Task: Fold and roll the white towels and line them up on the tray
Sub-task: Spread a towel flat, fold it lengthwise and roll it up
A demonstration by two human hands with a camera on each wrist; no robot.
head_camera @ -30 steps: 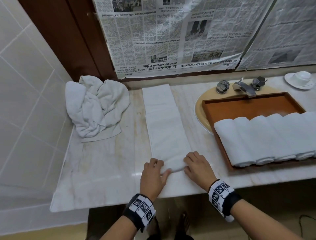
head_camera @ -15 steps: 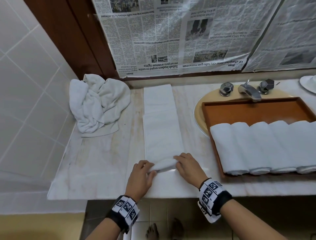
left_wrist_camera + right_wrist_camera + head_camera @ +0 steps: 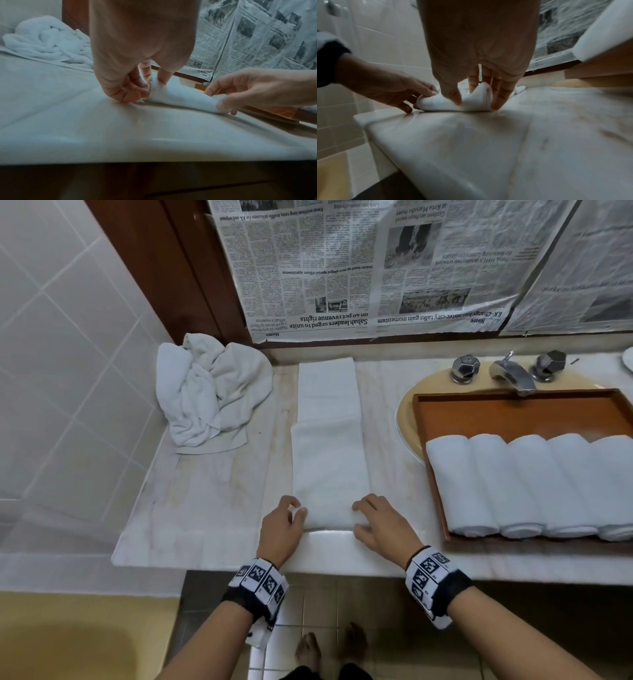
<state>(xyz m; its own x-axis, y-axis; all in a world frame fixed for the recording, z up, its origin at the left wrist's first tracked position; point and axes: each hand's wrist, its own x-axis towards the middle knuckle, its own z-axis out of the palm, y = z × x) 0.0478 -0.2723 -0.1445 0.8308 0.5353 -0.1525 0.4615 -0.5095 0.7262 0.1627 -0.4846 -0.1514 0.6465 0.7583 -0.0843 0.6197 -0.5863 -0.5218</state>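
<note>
A long folded white towel [image 3: 329,440] lies lengthwise on the marble counter, and its near end is wound into a small roll [image 3: 329,518]. My left hand [image 3: 286,520] pinches the roll's left end [image 3: 154,89], thumb in front and fingers behind. My right hand [image 3: 371,520] grips the right end [image 3: 476,100] the same way. Several finished towel rolls [image 3: 513,484] lie side by side in the wooden tray [image 3: 513,412] to the right.
A heap of crumpled white towels [image 3: 209,392] sits at the counter's back left beside the tiled wall. The tray rests over a sink [image 3: 407,405] with a chrome tap [image 3: 510,373]. Newspaper [image 3: 376,265] covers the wall behind. The counter's front edge [image 3: 342,563] is just below my wrists.
Both hands have turned the towel's near end over and away from me, so the roll has grown thicker. The view has shifted slightly.
</note>
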